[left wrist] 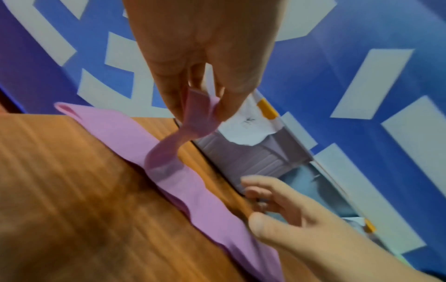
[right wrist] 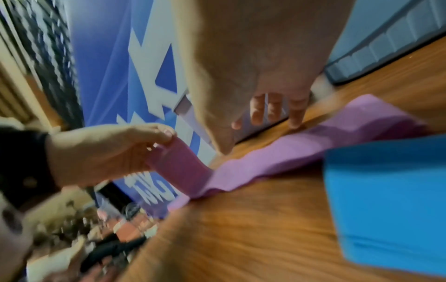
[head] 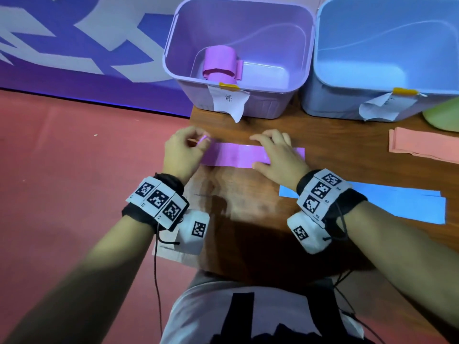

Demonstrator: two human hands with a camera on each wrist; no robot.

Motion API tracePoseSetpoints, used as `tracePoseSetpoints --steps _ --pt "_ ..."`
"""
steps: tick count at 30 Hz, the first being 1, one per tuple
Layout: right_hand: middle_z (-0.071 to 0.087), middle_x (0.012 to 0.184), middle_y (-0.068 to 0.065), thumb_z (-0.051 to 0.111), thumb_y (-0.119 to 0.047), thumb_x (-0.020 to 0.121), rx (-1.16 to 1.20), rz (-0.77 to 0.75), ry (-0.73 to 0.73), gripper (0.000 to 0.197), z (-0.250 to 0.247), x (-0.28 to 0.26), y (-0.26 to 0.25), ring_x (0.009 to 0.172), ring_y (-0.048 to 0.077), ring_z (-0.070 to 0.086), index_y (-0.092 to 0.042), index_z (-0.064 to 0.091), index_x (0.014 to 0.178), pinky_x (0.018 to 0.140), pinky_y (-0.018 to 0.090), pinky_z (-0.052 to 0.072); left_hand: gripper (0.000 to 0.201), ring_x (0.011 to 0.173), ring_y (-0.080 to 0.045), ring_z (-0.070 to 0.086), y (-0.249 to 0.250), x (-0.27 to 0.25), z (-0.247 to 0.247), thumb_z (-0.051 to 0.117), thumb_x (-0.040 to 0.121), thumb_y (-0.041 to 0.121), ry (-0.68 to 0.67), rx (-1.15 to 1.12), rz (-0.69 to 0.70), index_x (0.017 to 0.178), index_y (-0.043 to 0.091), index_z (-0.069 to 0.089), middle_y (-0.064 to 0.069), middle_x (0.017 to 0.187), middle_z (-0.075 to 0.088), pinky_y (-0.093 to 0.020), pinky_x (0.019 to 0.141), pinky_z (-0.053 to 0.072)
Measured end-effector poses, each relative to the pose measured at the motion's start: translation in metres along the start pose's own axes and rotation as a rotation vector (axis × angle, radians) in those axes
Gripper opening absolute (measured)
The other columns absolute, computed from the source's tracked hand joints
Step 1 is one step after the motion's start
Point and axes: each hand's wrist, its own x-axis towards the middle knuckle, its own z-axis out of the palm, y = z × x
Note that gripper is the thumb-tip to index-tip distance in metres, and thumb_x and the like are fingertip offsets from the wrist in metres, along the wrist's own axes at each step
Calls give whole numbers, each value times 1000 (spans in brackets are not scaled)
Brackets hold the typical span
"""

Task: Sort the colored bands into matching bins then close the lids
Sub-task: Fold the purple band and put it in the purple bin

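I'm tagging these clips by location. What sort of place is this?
Probably a staged data-collection spot in a hall or exhibition space, not a home: a wooden table stands before a large blue-and-white printed banner, with hand-labelled purple bin and blue bin on it.

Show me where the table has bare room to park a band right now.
Bare wood lies between the two wrists, bordered by the purple band ahead and the blue bands to the right. A smaller strip runs between the blue bin and the pink bands. It is crowded along the bins and at the right edge.
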Motion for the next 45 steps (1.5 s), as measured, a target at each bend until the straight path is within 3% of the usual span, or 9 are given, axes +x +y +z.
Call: tracePoseSetpoints --steps 3,7,12,16,21,26,30,37,45 --pt "40 135 9 67 -8 79 214 -144 68 64 -7 7 -12 123 27 36 -17 43 138 95 13 15 31 56 5 49 20 -10 6 63 82 -1 -160 -175 71 72 29 64 23 59 61 -21 62 44" --pt "37 142 5 71 -10 73 251 -264 -12 68 -20 10 -21 126 20 30 -15 46 136 100 15 16 28 67 7 55 52 -21 -1 61 81 1 -273 -258 207 76 28 63 25 69 65 -11 69 44" --pt "61 105 14 75 -15 72 388 -233 -78 36 -34 5 -19 99 25 54 0 66 104 87 27 38 12 64 5 52 72 -23 -10 57 83 14 -271 -406 200 83 23 63 19 66 63 -10 66 41" --pt "62 92 18 75 -5 70 447 -154 17 22 -46 -3 -9 84 23 55 3 66 88 81 27 42 19 66 -1 54 45 -12 9 43 98 19 -236 -471 -167 102 10 59 7 81 62 -15 62 47" --pt "65 94 29 71 4 73 665 -96 18 17 -50 -12 -7 83 13 53 4 64 89 90 42 47 29 61 -14 55 21 -23 58 58 84 39 -515 -486 -585 103 18 59 -6 86 61 -25 51 49" --pt "67 85 21 71 1 76 663 -83 128 16 -68 -23 -7 76 12 55 5 63 88 76 37 50 15 87 -28 60 14 -19 73 66 85 10 -241 -490 -534 99 8 62 -18 99 64 -46 82 53" --pt "66 84 1 66 -5 79 681 -159 292 18 -111 -39 -13 73 -3 54 -5 62 97 73 14 45 19 82 -24 57 2 -15 62 72 79 7 -46 -306 -461 88 13 57 -14 92 60 -45 80 54" --pt "60 73 -26 59 -13 78 648 -318 527 17 -180 -71 -23 71 -7 50 -25 58 90 73 14 44 35 88 -26 56 -19 -18 41 73 80 13 78 -45 -457 109 5 56 -14 97 59 -35 83 50" --pt "59 79 -8 56 -15 77 674 -279 621 16 -187 -87 -23 77 6 51 -22 59 91 74 26 45 40 105 -34 59 -15 -27 38 69 81 15 42 160 -461 115 -2 56 -22 115 61 -37 91 46"
